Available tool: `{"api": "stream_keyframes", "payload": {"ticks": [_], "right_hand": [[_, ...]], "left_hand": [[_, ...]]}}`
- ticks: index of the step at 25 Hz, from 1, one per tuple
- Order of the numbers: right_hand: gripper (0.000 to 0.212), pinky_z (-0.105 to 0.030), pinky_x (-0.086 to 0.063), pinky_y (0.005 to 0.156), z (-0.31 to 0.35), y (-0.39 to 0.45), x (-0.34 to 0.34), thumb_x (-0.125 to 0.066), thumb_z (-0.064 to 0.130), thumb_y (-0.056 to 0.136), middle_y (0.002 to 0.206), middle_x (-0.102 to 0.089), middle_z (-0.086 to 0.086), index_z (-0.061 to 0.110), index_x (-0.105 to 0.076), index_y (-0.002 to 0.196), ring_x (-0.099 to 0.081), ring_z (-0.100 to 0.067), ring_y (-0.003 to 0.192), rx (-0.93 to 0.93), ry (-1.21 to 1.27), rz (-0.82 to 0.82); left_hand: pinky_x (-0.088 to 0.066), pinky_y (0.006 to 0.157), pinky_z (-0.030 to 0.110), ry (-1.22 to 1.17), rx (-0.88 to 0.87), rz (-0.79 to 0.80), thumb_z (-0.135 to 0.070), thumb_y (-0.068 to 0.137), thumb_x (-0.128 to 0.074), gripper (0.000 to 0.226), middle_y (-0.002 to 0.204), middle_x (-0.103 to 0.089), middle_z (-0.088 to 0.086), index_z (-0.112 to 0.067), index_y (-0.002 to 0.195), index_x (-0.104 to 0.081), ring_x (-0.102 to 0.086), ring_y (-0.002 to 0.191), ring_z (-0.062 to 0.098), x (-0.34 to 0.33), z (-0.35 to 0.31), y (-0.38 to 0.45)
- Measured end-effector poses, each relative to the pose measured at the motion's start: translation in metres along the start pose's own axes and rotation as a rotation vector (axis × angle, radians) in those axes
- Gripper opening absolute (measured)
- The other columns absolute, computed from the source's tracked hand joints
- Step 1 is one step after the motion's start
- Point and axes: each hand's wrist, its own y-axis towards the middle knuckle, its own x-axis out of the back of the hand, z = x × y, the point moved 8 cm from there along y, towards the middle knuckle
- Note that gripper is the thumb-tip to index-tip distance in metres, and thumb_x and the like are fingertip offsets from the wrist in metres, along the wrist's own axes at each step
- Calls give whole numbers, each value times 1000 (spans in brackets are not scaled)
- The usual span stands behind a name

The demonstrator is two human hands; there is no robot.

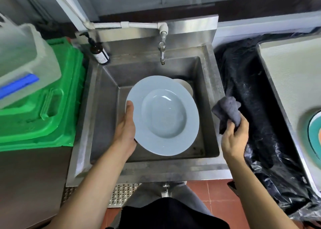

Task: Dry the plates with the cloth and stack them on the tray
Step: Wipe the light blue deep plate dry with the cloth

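Observation:
My left hand (126,128) grips the left rim of a pale blue deep plate (163,116), thumb on top, holding it tilted over the steel sink (107,90). Behind it a white dish (186,87) peeks out in the basin. My right hand (234,136) holds a crumpled grey cloth (227,111) above the sink's right rim, apart from the plate. At the right stands a pale tray (291,76) with the edge of a teal plate (315,133) on it.
A tap (162,52) hangs over the basin's back. A brown pump bottle (99,51) stands at the sink's back left corner. Green crates (52,107) and a translucent bin (22,58) sit left. A bin lined with a black bag (251,98) lies between sink and tray.

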Motion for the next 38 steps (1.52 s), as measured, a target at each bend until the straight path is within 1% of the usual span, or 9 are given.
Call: {"api": "stream_keyframes", "payload": {"ticks": [6,8,10,15,22,26,30,35,38], "right_hand": [[51,-31,-37,119,129,-28,-69,-46,16,101,154,-52,-4,11,-45,152,-48,-18,141,331,111,250],[50,-36,-38,118,150,-34,-86,-47,14,103,153,-52,-1,14,-44,153,-49,-17,140,362,111,292],[50,-28,-39,116,162,-40,-96,-47,12,105,152,-53,6,21,-43,155,-49,-8,138,345,158,294],[52,-5,-41,98,178,-52,-107,-55,19,101,142,-60,18,33,-48,150,-53,7,127,320,265,292],[34,-26,-51,92,199,-45,-109,-53,20,105,113,-68,22,25,-57,139,-62,3,104,275,328,214],[48,-43,-38,119,249,-81,-126,-51,22,106,156,-50,2,26,-43,153,-46,-12,144,473,344,321],[48,-48,-36,121,276,-122,-144,-50,25,105,160,-46,-1,22,-44,153,-42,-19,149,674,377,529],[38,-54,-40,113,260,-73,-136,-50,18,108,138,-61,-16,2,-51,143,-55,-29,131,324,385,403],[47,-47,-39,117,261,-116,-148,-52,28,105,147,-58,-8,11,-48,150,-52,-23,139,396,409,520]], "left_hand": [[-53,98,33,104,-195,17,-78,79,-52,53,115,-72,-26,-46,119,-67,-66,112,0,0,-39,-18],[-47,90,10,225,-296,55,-73,90,-46,20,101,-63,-48,-68,97,-65,-57,99,-25,-4,-63,-32],[-37,75,-7,312,-386,112,-62,100,-40,25,96,-57,-56,-77,90,-57,-50,95,-34,-7,-86,-45],[-37,76,-5,321,-473,157,-55,104,-40,23,103,-64,-45,-60,99,-63,-55,101,-25,-1,-106,-50],[-35,80,-9,224,-409,202,-62,100,-41,21,100,-56,-56,-60,100,-61,-46,103,-36,7,-106,-48],[-39,85,-2,257,-449,183,-64,97,-41,25,100,-62,-50,-72,91,-64,-53,103,-30,5,-107,-46],[-44,108,29,164,-397,105,-81,74,-49,44,120,-70,-26,-57,104,-70,-60,119,-5,19,-103,-33],[-46,74,1,195,-399,154,-72,90,-47,19,97,-67,-44,-72,86,-66,-59,96,-26,14,-105,-38],[-46,81,6,203,-413,98,-67,92,-46,22,96,-67,-43,-70,88,-67,-59,97,-25,15,-108,-35]]}}
